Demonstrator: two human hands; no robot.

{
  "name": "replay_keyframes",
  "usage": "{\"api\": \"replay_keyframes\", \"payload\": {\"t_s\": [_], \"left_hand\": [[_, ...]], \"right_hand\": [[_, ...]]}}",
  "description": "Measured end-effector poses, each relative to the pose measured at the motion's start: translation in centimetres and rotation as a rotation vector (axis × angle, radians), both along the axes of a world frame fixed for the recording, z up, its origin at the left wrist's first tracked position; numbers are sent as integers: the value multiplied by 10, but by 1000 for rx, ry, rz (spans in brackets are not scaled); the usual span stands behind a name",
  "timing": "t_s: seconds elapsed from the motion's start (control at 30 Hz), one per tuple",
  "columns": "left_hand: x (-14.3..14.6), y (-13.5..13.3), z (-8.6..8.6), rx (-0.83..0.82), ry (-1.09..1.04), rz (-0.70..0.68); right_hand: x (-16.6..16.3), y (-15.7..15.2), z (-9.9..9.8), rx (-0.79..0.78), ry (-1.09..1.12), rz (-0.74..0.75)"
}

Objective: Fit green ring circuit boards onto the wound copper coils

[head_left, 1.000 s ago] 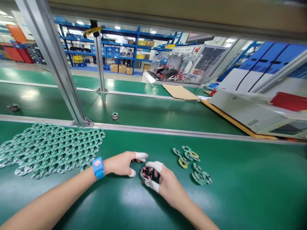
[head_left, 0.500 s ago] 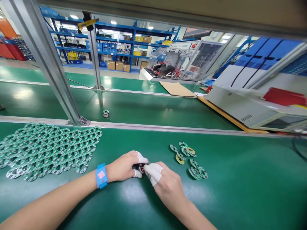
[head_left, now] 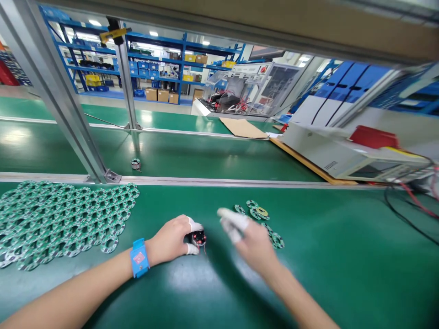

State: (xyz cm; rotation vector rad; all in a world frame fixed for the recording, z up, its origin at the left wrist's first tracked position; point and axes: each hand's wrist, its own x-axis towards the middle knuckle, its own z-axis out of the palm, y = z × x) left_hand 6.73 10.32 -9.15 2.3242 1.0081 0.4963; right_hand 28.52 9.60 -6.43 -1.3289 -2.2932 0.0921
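Observation:
My left hand point(head_left: 171, 240), with white finger cots and a blue wrist strap point(head_left: 139, 258), grips a small motor stator point(head_left: 199, 237). The stator is dark, with red showing on its end and thin wires hanging from its near side. To its right, my right hand point(head_left: 252, 237) is raised above the bench, apart from the stator. Its cot-covered fingers are stretched out and somewhat blurred, with nothing visible in them. Just behind that hand lie several loose green ring-shaped circuit boards point(head_left: 277, 240) and a yellow ring point(head_left: 262, 211), partly hidden by it.
Many green ring boards point(head_left: 68, 219) lie overlapping on the left of the green bench point(head_left: 343, 256). Another stator point(head_left: 136, 163) stands beyond the metal rail point(head_left: 192, 183). An aluminium post point(head_left: 65, 100) rises at left; a grey cabinet point(head_left: 318, 151) stands at back right.
My right hand has come off the stator and moved up and to the right, its fingers opening. My left hand still holds the stator. The view has shifted a little to the right.

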Motion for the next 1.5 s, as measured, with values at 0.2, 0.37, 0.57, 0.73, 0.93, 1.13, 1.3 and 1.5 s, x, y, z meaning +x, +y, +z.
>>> {"api": "replay_keyframes", "payload": {"t_s": [0.2, 0.37, 0.57, 0.73, 0.93, 1.13, 1.3, 1.5], "left_hand": [[-10, 1, 12, -104, -27, -84], [-13, 3, 35, -16, -164, 53], [3, -15, 41, 326, -18, 94], [6, -17, 41, 88, -184, 183], [10, -12, 35, -357, -371, 213], [10, -13, 29, -109, -215, 216], [7, -10, 13, 98, 152, 214], [10, -9, 4, 136, 215, 187]], "right_hand": [[40, 61, 10, -307, -323, -405], [23, 37, 8, -361, -53, -412], [-31, -14, 12, -955, 1053, -64], [-40, -23, 9, -774, 898, -71], [-29, -27, 3, -137, 434, 34], [-17, -22, 1, 17, 205, -60], [-10, -7, 1, -410, 432, -62], [-28, -15, -6, -435, 343, 83]]}}
